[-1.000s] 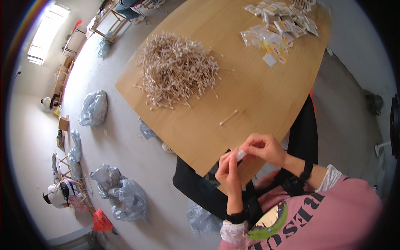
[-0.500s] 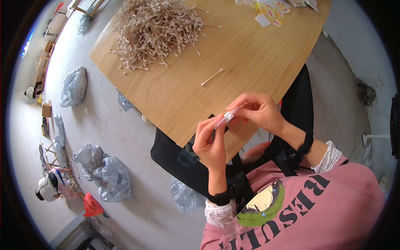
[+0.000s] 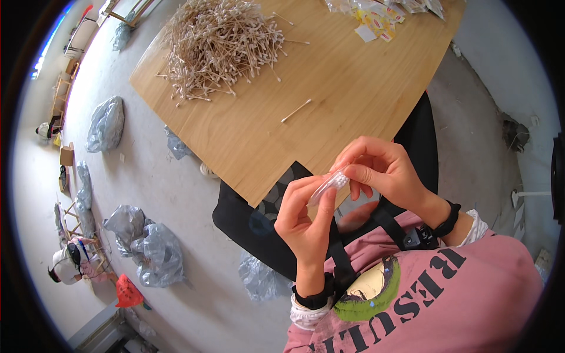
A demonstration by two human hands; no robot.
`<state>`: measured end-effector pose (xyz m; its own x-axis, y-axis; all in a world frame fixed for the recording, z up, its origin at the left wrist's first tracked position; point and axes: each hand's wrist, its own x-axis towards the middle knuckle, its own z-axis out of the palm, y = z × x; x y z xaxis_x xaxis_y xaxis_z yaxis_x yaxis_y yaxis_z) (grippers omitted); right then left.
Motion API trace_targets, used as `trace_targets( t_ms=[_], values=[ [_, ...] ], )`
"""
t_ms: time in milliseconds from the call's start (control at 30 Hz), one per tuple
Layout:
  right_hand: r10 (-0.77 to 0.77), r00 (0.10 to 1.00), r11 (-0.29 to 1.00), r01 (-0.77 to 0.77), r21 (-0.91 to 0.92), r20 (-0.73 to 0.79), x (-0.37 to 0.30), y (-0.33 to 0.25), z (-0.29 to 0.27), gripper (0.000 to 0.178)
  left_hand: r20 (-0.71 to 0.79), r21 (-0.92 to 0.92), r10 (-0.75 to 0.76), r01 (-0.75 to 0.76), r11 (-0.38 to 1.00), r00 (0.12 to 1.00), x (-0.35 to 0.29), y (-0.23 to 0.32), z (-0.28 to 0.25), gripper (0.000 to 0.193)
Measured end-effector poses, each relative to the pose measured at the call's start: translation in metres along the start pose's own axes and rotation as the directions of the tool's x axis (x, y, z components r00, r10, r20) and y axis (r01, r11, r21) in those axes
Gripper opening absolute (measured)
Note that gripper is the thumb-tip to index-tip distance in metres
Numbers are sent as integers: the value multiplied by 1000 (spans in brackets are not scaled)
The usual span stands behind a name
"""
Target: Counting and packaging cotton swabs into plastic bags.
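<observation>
A small clear packet (image 3: 321,189), white tips showing at its upper end, is held up between the person's hands by the near end of the bench (image 3: 347,106). The left hand (image 3: 303,220) has its grip pinched on the packet's lower part; the grip of the right hand (image 3: 388,173) is narrow, on the upper end. Beyond I see one loose swab (image 3: 296,110), then a big swab heap (image 3: 220,47) farther left.
</observation>
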<state>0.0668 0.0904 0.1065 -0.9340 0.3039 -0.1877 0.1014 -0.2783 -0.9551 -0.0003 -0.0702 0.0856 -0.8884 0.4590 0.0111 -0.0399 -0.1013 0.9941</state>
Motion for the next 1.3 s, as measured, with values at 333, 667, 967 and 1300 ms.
trace_targets(
  t_ms=[333,667,967,1300],
  values=[
    [-422,805,609,592,-528,417,4,-2,2,16,82,260,98,-116,959,992,-10,7,-14,13],
    [-195,805,705,512,-490,560,13,-11,-8,16,163,156,-45,20,987,986,-21,11,-22,13],
    [-45,945,998,57,-27,323,3,-14,-35,23,40,-41,-99,101,994,994,-26,2,-29,9],
    [-78,995,992,84,-99,59,-18,17,11,6,-58,-14,-3,2,1000,998,-36,0,-15,19]
  ],
)
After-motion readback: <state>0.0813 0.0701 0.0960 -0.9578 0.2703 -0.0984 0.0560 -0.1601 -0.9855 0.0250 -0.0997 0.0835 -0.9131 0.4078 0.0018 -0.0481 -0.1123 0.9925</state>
